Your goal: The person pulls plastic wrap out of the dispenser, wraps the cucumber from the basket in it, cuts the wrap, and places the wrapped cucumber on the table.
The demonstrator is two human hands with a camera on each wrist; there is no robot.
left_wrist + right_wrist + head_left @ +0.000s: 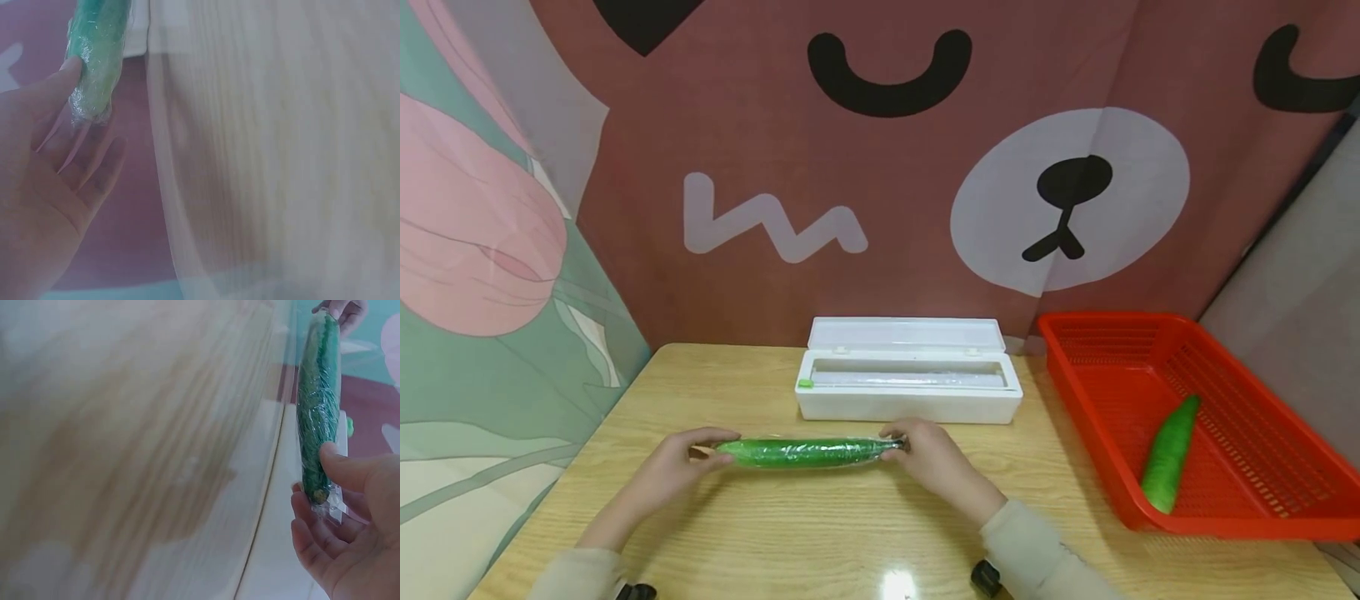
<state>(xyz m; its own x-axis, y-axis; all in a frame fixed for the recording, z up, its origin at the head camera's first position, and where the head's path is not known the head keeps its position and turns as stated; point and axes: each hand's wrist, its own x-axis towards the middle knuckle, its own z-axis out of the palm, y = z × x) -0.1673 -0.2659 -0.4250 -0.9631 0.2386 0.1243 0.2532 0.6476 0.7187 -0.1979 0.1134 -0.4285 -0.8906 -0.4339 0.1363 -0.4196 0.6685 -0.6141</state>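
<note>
A green cucumber (808,452) in clear plastic wrap is held lengthwise between both hands, above the wooden table. My left hand (673,467) pinches its paler end between thumb and fingers. At the other end, my right hand (932,458) pinches the darker tip, where loose film sticks out past it. The right wrist view shows the wrapped cucumber (319,406) along its length, the film wrinkled and shiny. In the left wrist view, the thumb presses on the wrapped end of the cucumber (97,69) while the other fingers spread beneath it.
Behind the cucumber stands a white cling film dispenser (910,406), lid raised, a roll inside. To the right, a red plastic basket (1086,417) holds another green cucumber (1171,454). The wooden table (820,533) meets a printed curtain (910,275) at the back.
</note>
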